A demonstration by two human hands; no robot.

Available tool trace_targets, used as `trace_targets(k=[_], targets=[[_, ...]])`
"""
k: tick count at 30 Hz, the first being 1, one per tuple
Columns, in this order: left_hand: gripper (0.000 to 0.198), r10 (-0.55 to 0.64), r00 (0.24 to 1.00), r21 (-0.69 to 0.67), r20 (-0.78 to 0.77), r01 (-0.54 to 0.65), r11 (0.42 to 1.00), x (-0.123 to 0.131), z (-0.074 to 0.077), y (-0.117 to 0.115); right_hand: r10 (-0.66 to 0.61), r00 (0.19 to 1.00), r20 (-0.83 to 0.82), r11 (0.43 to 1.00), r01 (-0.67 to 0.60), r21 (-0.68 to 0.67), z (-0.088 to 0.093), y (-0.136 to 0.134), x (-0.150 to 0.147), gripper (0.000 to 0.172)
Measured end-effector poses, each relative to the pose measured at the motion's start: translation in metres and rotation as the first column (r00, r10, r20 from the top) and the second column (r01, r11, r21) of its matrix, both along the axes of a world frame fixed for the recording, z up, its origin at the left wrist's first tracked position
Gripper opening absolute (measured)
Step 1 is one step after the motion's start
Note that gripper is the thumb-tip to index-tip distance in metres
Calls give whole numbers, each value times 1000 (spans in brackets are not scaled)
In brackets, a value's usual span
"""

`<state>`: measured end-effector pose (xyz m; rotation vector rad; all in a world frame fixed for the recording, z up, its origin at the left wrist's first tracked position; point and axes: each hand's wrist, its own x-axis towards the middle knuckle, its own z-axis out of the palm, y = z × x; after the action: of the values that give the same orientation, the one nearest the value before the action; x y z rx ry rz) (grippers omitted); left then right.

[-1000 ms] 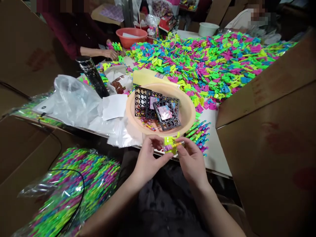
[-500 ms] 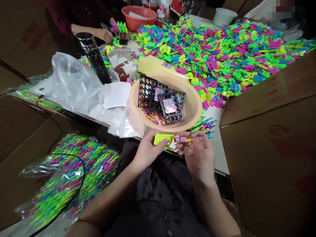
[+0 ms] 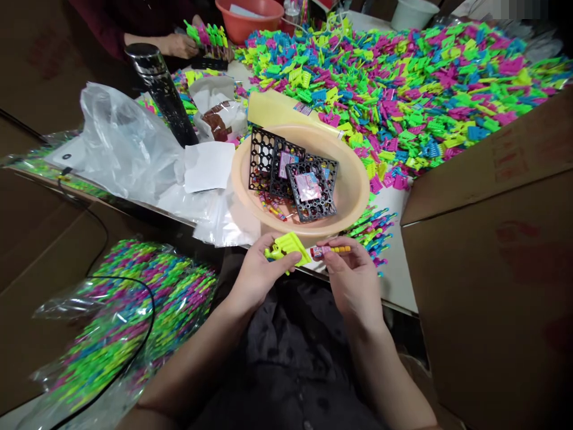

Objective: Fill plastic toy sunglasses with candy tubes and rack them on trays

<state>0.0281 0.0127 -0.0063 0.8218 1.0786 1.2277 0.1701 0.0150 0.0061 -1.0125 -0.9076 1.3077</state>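
Observation:
My left hand [image 3: 264,266] is closed around a yellow-green plastic toy piece [image 3: 290,246] with a slotted flat face, tilted toward the right. Between the thumb and fingers of my right hand [image 3: 356,278] lies a small candy tube [image 3: 331,251] with a pink label, a red end and yellow sweets showing. Its red end points at the toy piece, with a small gap between them. Just beyond both hands stands a peach plastic basin [image 3: 353,209], in which black grid trays [image 3: 264,158] and more candy tubes [image 3: 274,208] lie.
A large heap of coloured plastic pieces [image 3: 403,89] covers the back of the table. Tall cardboard boxes [image 3: 487,269] border the right side. Bagged coloured sticks [image 3: 134,316] lie at lower left. A black thermos [image 3: 163,92] stands near a co-worker's hand [image 3: 181,45].
My left hand has turned the toy piece so that its slotted face tilts. My right hand has shifted slightly left, its thumb now over the candy tube. The co-worker's hand has moved.

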Motion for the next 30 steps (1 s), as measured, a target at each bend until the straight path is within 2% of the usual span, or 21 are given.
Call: trace_targets(k=[2, 3, 5, 7, 9, 14, 18, 21, 24, 30], targets=[[17, 123, 979, 222, -165, -84, 971, -3, -2, -2, -7, 999, -52, 999, 5, -40, -2, 0, -2, 15], [13, 201, 946, 373, -256, -95, 923, -5, -2, -2, -13, 996, -87, 998, 8, -58, -3, -1, -3, 15], [8, 336, 856, 634, -393, -13, 774, -10, -1, -2, -17, 986, -164, 996, 1, -94, -4, -2, -5, 16], [11, 415, 786, 759, -459, 104, 642, -15, 1, -2, -4, 974, -228, 992, -25, -124, -4, -4, -8, 18], [11, 460, 747, 797, -481, 154, 584, -18, 3, -1, 19, 963, -268, 988, -60, -143, -4, -7, -11, 19], [7, 482, 716, 798, -506, 176, 577, -20, 4, -2, 17, 938, -347, 984, -78, -161, -4, -10, -19, 21], [10, 490, 710, 803, -506, 182, 567, -19, 3, -3, -36, 927, -374, 987, -27, -160, -3, -13, -24, 20], [10, 498, 723, 816, -479, 158, 556, -18, 4, -3, -76, 926, -370, 995, 48, -84, -1, -15, -26, 19], [5, 476, 745, 829, -466, 180, 529, -18, 7, -2, -92, 932, -351, 996, 87, -30, 1, -17, -28, 19], [11, 470, 741, 849, -480, 257, 463, -22, 9, 2, -97, 925, -366, 995, 80, -62, 3, -17, -30, 15]])
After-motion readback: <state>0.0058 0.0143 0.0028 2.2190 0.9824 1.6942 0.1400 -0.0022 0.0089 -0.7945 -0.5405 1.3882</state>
